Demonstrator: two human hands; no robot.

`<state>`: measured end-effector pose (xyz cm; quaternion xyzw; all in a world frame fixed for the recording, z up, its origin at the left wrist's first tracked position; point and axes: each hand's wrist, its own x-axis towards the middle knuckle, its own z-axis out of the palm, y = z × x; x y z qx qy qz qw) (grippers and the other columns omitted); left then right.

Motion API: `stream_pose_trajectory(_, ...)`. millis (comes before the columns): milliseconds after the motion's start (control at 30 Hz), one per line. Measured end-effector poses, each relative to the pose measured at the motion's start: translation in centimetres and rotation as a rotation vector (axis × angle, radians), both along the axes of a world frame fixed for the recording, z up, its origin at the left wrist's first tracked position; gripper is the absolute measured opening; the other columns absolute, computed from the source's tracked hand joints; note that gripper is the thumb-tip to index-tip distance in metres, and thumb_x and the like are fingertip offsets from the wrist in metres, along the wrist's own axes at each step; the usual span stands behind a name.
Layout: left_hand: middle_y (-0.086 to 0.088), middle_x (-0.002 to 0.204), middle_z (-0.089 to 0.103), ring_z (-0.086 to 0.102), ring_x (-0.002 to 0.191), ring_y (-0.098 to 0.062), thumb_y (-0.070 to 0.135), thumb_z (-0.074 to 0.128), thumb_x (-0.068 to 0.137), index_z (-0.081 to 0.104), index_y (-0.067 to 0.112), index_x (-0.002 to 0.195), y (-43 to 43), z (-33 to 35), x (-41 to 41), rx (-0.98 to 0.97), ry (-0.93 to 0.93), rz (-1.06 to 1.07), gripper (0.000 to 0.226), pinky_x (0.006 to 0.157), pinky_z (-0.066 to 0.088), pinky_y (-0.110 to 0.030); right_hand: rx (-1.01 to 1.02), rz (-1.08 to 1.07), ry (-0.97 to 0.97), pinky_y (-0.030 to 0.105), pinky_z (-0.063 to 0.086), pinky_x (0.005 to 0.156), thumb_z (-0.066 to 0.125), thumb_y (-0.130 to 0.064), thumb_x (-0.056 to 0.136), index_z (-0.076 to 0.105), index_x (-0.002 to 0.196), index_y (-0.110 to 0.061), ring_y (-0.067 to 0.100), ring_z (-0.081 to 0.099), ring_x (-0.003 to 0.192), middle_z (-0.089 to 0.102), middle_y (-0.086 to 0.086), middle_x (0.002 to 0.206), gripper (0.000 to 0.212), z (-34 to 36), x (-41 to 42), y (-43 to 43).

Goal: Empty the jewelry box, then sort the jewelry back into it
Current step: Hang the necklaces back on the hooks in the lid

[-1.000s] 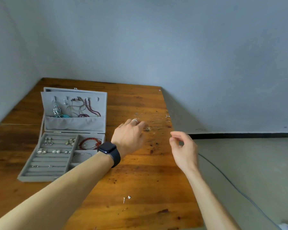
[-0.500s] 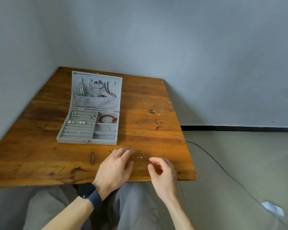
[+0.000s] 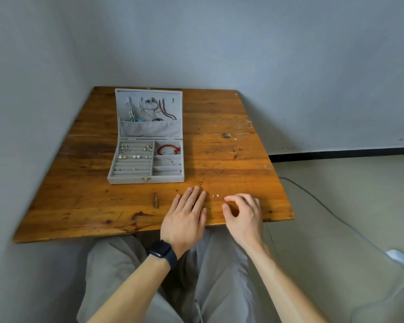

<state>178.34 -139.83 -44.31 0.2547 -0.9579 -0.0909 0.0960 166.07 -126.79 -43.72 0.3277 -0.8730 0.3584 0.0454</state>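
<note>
Head view: the jewelry box (image 3: 126, 180) stands open left of the table's (image 3: 231, 159) middle, already holding necklaces (image 3: 154, 108) and a red bracelet (image 3: 168, 149). Two tiny studs (image 3: 215, 196) lie loose near the front edge, seemingly the last to sort. The left hand (image 3: 186, 215) lies flat beside them. The right hand (image 3: 241, 215) hovers loosely curled, thumb and forefinger apart, holding nothing.

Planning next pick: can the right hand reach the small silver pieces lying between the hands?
Likely yes: the right hand is just beside the small silver pieces, with only bare table between.
</note>
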Motion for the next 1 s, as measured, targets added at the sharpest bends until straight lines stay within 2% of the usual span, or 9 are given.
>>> stream_pose_trajectory(267, 0.003, 0.162, 0.026, 0.015, 0.152, -0.015, 0.045, 0.022, 0.104, 0.029, 0.026, 0.156, 0.0, 0.1, 0.1, -0.003, 0.019, 0.005, 0.055, 0.122, 0.002, -0.034, 0.053, 0.020, 0.002, 0.035, 0.048, 0.080, 0.072, -0.036, 0.088, 0.074, 0.107, -0.033, 0.017, 0.053, 0.096, 0.066, -0.011, 0.106, 0.019, 0.5, -1.0, -2.0)
stream_pose_trajectory(433, 0.004, 0.160, 0.033, 0.020, 0.150, -0.014, 0.046, 0.027, 0.103, 0.036, 0.026, 0.153, 0.0, 0.4, 0.0, 0.028, 0.049, 0.017, 0.055, 0.123, 0.008, -0.035, 0.004, 0.034, -0.028, 0.034, 0.044, 0.079, 0.071, -0.032, 0.090, 0.077, 0.097, -0.033, 0.016, 0.055, 0.091, 0.067, -0.014, 0.101, 0.009, 0.5, -1.3, -2.5)
stream_pose_trajectory(567, 0.006, 0.150, 0.046, 0.037, 0.141, -0.017, 0.052, 0.038, 0.098, 0.048, 0.030, 0.142, -0.4, 1.1, -0.8, 0.085, 0.071, 0.061, 0.049, 0.118, 0.025, -0.038, -0.116, 0.011, -0.187, 0.032, 0.049, 0.080, 0.064, -0.028, 0.096, 0.069, 0.096, -0.032, 0.009, 0.059, 0.092, 0.068, -0.020, 0.095, 0.007, 0.1, -1.6, -1.9)
stream_pose_trajectory(667, 0.005, 0.134, 0.056, 0.048, 0.125, -0.020, 0.058, 0.042, 0.095, 0.054, 0.034, 0.131, -0.7, 2.1, -2.2, 0.083, 0.048, 0.120, 0.044, 0.106, 0.036, -0.041, -0.194, 0.003, -0.272, 0.023, 0.052, 0.082, 0.066, -0.025, 0.095, 0.068, 0.097, -0.031, -0.001, 0.063, 0.095, 0.069, -0.022, 0.095, 0.007, -0.1, -1.9, -1.0)
stream_pose_trajectory(767, 0.002, 0.126, 0.060, 0.048, 0.119, -0.024, 0.064, 0.046, 0.093, 0.059, 0.033, 0.121, -1.1, 3.1, -3.8, 0.124, 0.011, 0.180, 0.044, 0.095, 0.043, -0.042, -0.238, -0.006, -0.294, 0.010, 0.049, 0.077, 0.071, -0.026, 0.092, 0.068, 0.097, -0.036, -0.010, 0.063, 0.094, 0.069, -0.027, 0.092, 0.011, 0.1, -2.0, -0.3)
stream_pose_trajectory(833, 0.003, 0.119, 0.061, 0.048, 0.115, -0.023, 0.066, 0.050, 0.090, 0.063, 0.032, 0.107, -1.3, 3.7, -4.6, 0.139, -0.002, 0.197, 0.040, 0.090, 0.045, -0.040, -0.252, -0.026, -0.337, 0.004, 0.047, 0.073, 0.073, -0.031, 0.090, 0.064, 0.097, -0.039, -0.013, 0.063, 0.092, 0.069, -0.029, 0.088, 0.014, 0.4, -2.0, -0.2)
stream_pose_trajectory(900, 0.003, 0.116, 0.060, 0.048, 0.114, -0.022, 0.065, 0.054, 0.089, 0.066, 0.031, 0.099, -1.4, 4.0, -5.2, 0.145, -0.024, 0.200, 0.037, 0.090, 0.045, -0.040, -0.269, -0.025, -0.355, 0.002, 0.045, 0.073, 0.074, -0.031, 0.089, 0.063, 0.092, -0.039, -0.013, 0.063, 0.091, 0.070, -0.029, 0.086, 0.013, 0.5, -2.0, -0.2)
stream_pose_trajectory(1000, 0.002, 0.122, 0.059, 0.047, 0.115, -0.023, 0.057, 0.056, 0.092, 0.069, 0.028, 0.100, -1.4, 4.1, -5.8, 0.158, -0.048, 0.190, 0.033, 0.093, 0.044, -0.041, -0.298, 0.000, -0.368, 0.001, 0.043, 0.075, 0.073, -0.026, 0.089, 0.070, 0.091, -0.036, -0.012, 0.064, 0.094, 0.072, -0.027, 0.088, 0.010, 0.6, -1.9, -0.2)
